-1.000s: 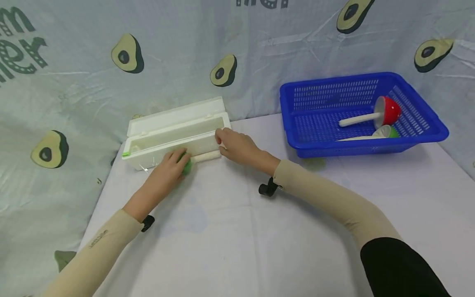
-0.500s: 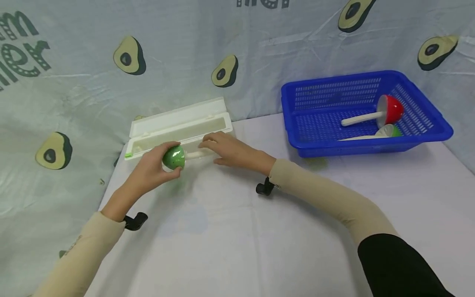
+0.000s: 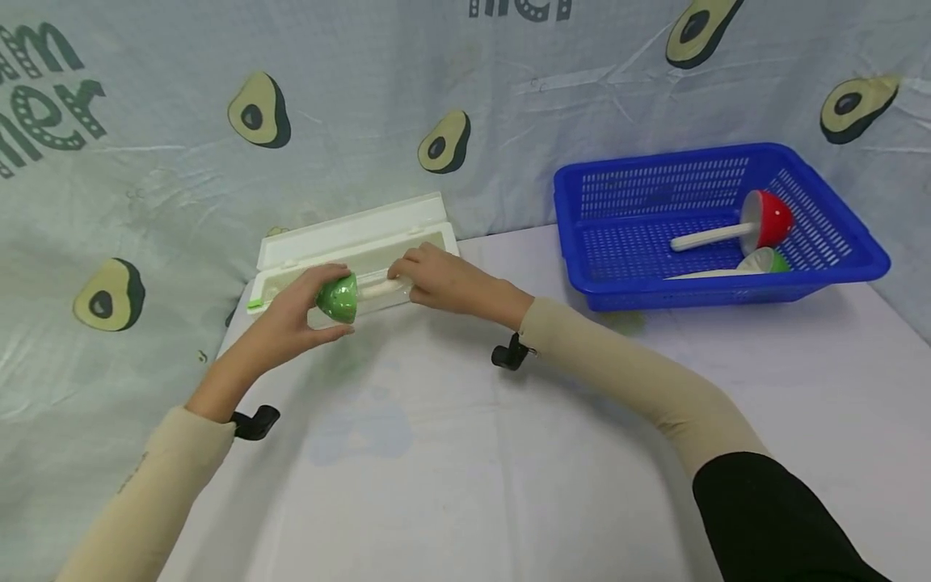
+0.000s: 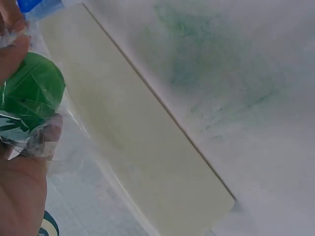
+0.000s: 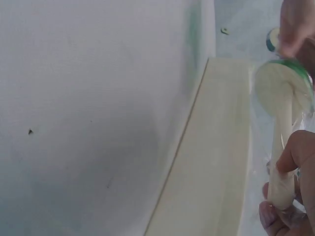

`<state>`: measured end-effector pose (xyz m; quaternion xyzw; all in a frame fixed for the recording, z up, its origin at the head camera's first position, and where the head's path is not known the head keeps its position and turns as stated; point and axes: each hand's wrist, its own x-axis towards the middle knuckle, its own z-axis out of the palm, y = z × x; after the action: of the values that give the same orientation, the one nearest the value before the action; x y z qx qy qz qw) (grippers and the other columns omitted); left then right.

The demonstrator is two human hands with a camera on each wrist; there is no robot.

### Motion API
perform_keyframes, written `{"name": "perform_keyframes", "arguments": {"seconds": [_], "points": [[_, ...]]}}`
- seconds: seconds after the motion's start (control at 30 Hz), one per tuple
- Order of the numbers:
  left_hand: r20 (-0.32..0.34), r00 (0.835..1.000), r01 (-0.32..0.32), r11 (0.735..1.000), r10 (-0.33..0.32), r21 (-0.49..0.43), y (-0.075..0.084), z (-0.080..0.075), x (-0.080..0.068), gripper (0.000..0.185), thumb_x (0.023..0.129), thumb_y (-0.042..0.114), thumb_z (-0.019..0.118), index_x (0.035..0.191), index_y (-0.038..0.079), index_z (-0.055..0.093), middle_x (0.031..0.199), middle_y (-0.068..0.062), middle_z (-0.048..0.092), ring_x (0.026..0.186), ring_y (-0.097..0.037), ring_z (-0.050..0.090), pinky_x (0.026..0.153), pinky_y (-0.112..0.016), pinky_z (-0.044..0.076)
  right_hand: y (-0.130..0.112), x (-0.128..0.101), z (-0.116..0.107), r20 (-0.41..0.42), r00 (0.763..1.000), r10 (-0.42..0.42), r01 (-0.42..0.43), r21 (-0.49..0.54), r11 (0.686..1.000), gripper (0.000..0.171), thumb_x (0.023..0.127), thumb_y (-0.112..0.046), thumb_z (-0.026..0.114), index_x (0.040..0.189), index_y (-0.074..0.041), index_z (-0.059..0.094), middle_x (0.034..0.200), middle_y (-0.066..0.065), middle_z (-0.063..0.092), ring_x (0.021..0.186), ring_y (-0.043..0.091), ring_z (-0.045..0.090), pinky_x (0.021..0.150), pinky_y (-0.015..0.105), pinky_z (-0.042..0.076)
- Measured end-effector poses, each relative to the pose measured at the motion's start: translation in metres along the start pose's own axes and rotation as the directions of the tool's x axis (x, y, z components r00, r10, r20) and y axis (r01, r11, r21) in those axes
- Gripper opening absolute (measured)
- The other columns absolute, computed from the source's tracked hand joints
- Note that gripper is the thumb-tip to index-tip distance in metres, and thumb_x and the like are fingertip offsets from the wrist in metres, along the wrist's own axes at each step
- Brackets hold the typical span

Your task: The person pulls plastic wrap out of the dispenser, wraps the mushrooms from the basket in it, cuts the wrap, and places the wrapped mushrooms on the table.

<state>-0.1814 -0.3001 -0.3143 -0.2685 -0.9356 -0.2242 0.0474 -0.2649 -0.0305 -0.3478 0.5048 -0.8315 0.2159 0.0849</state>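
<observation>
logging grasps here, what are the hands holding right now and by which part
Both hold one green ladle, wrapped in clear film. The left hand grips its green bowl end; the right hand pinches the white handle.

My head camera sits above the near edge of the table (image 3: 465,453) and looks forward and down, taking in both far corners and the backdrop. My left wrist camera is pressed in close, facing the white box (image 4: 147,147) near the far left corner, with the green ladle (image 4: 29,93) at its left border. My right wrist camera is just as near, looking along the same box toward the ladle's bowl. All three share the box and ladle.
</observation>
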Motion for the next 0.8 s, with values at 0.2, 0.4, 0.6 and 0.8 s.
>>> {"name": "perform_keyframes", "arguments": {"seconds": [0.2, 0.4, 0.6, 0.8], "points": [[-0.077, 0.985, -0.142, 0.983, 0.151, 0.112, 0.002, 0.005, 0.001, 0.084, 0.070, -0.006, 0.090, 0.142, -0.002, 0.046, 0.141, -0.021, 0.051, 0.126, -0.038, 0.050, 0.100, -0.053, 0.047, 0.000, 0.000, -0.009, -0.051, 0.998, -0.034, 0.035, 0.024, 0.999, 0.040, 0.090, 0.012, 0.055, 0.123, -0.008, 0.064, 0.120, 0.008, 0.061, 0.104, 0.025, 0.055, 0.091, 0.031, 0.045], [-0.191, 0.943, -0.237, 0.952, 0.274, 0.195, 0.013, -0.002, -0.002, 0.087, 0.064, -0.014, 0.090, 0.139, -0.003, 0.048, 0.140, -0.022, 0.052, 0.125, -0.040, 0.049, 0.107, -0.034, 0.041, -0.003, 0.000, -0.019, -0.032, 0.995, -0.092, 0.094, 0.071, 0.993, 0.042, 0.091, 0.002, 0.067, 0.131, -0.008, 0.060, 0.132, 0.009, 0.057, 0.118, 0.026, 0.052, 0.102, 0.032, 0.041], [-0.278, 0.903, -0.277, 0.938, 0.328, 0.208, 0.019, -0.012, -0.006, 0.087, 0.057, -0.018, 0.091, 0.133, -0.006, 0.050, 0.136, -0.022, 0.054, 0.124, -0.041, 0.049, 0.111, -0.015, 0.030, -0.012, -0.004, -0.028, -0.017, 0.993, -0.119, 0.120, 0.075, 0.990, 0.046, 0.096, -0.018, 0.073, 0.137, -0.009, 0.057, 0.139, 0.007, 0.054, 0.128, 0.024, 0.047, 0.112, 0.031, 0.036], [-0.264, 0.923, -0.244, 0.957, 0.279, 0.159, 0.016, -0.018, -0.008, 0.088, 0.058, -0.013, 0.094, 0.136, -0.006, 0.052, 0.133, -0.022, 0.058, 0.121, -0.036, 0.055, 0.107, -0.011, 0.035, -0.017, -0.006, -0.032, -0.007, 0.995, -0.098, 0.098, 0.062, 0.993, 0.040, 0.098, -0.001, 0.065, 0.137, -0.007, 0.058, 0.135, 0.007, 0.062, 0.126, 0.023, 0.055, 0.108, 0.028, 0.042]]}}
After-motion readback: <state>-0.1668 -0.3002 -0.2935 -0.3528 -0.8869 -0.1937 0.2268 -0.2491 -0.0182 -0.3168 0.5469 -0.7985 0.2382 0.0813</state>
